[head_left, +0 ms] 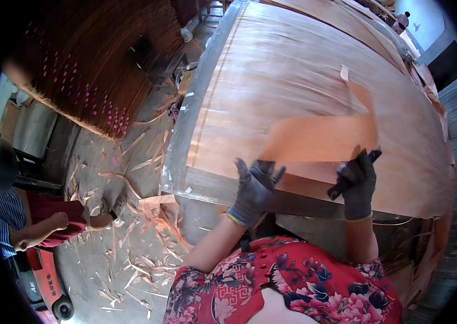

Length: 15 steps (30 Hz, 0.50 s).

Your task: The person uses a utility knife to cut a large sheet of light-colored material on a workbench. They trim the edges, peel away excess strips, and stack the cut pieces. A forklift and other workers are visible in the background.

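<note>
A long, pale orange strip of wood veneer (323, 137) stretches between my gloved hands, its far end curling up over the table. My left hand (255, 189), in a grey work glove, has its fingertips at the strip's lower left corner, with one outer finger stuck out. At the strip's right end, my right hand (357, 183), gloved too, is closed around a slim dark tool (339, 190) and touches the veneer. The tool's exact kind cannot be made out. Beneath lies a broad veneer sheet (271, 65) covering the table, a darker band along its near edge.
Veneer scraps (142, 264) litter the floor to the left. A person in a striped top (7, 216) is at the far left, near a red and black machine (50, 286). A tall veneer stack (93, 70) with pink marks stands behind. More sheets lie beyond the table.
</note>
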{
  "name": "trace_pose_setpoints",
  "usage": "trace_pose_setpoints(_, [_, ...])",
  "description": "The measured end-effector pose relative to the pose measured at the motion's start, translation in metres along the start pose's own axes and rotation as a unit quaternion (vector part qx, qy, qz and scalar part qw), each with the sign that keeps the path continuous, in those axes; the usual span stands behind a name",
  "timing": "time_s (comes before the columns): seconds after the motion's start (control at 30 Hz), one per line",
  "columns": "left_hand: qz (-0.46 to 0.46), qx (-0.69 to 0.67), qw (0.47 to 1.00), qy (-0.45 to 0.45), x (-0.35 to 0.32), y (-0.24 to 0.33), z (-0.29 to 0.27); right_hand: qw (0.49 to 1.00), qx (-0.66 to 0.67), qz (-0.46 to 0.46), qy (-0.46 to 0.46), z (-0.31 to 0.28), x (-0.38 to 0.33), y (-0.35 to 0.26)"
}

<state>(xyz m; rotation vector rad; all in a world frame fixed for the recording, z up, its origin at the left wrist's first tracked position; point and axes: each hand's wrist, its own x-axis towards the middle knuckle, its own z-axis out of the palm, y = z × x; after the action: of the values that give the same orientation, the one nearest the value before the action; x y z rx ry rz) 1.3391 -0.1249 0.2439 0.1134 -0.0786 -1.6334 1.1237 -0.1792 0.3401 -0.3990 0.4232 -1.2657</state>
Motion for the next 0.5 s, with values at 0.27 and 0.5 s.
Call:
trace_pose_setpoints(0.27, [0.219,0.121,0.968,0.011,0.043,0.089,0.014,0.995,0.033,0.010,0.095,-0.093,-0.033,-0.012])
trace_pose_setpoints(0.5, [0.315,0.369,0.828,0.282,-0.034,0.050,-0.006,0.996,-0.016,-0.020,0.091,-0.208,-0.029,-0.042])
